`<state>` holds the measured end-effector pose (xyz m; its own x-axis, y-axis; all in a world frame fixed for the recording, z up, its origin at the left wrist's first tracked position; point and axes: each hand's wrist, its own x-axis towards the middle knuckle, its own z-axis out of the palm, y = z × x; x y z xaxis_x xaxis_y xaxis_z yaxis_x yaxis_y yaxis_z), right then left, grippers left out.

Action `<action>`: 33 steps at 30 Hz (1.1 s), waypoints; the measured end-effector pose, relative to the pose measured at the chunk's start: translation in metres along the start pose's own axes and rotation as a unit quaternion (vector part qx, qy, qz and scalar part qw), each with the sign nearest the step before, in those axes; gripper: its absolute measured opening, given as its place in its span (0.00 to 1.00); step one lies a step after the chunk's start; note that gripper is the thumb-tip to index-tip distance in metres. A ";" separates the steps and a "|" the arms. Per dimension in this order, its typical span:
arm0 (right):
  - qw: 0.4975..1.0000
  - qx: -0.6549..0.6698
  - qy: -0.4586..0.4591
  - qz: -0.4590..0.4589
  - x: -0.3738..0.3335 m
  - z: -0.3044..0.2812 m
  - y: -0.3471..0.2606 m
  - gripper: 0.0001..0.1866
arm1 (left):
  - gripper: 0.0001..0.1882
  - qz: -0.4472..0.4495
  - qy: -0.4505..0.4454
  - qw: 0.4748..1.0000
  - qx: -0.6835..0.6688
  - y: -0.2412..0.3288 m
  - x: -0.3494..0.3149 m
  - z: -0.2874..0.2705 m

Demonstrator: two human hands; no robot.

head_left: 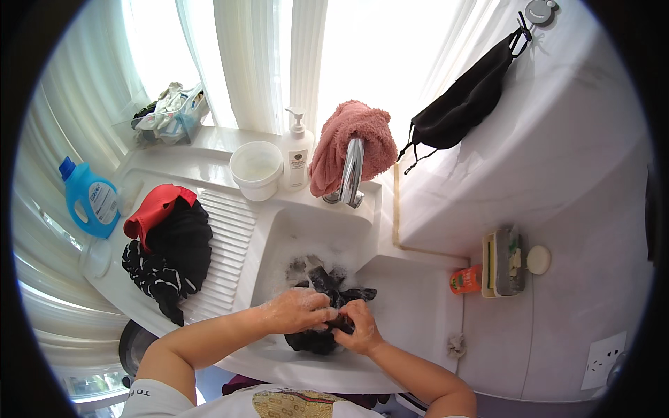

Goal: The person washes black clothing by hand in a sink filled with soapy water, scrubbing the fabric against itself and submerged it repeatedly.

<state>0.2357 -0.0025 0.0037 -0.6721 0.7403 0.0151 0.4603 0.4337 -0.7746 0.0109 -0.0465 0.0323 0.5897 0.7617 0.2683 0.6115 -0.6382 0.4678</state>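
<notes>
A wet black garment [311,341] is bunched up in the white sink [408,296], with suds [339,270] around its far side. My left hand [298,311] is closed on the garment from the left, its fingers curled into the cloth. From the right, my right hand [360,330] pinches the same cloth between thumb and fingers. The two hands are close together over the middle of the garment. Its lower part lies near the sink's front edge, and one dark fold sticks out to the right beyond my fingers.
Black clothes [182,247] and a red cloth [157,212] lie beside the ribbed washboard [226,233]. A blue detergent bottle [90,198], white tub [256,171] and pump bottle [296,153] stand behind. The faucet [354,171] carries a pink towel [334,157]. An orange bottle [465,280] is at right.
</notes>
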 end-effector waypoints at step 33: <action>0.911 0.243 0.064 0.328 0.160 0.130 0.143 0.48 | 0.20 -0.616 0.288 0.652 -0.335 -0.144 -0.012 0.168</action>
<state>0.1187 0.1112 -0.1863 -0.2584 0.8253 -0.5021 0.4062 -0.3788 -0.8316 0.0046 0.0178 -0.1798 -0.5454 0.6887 -0.4778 -0.0477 0.5436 0.8380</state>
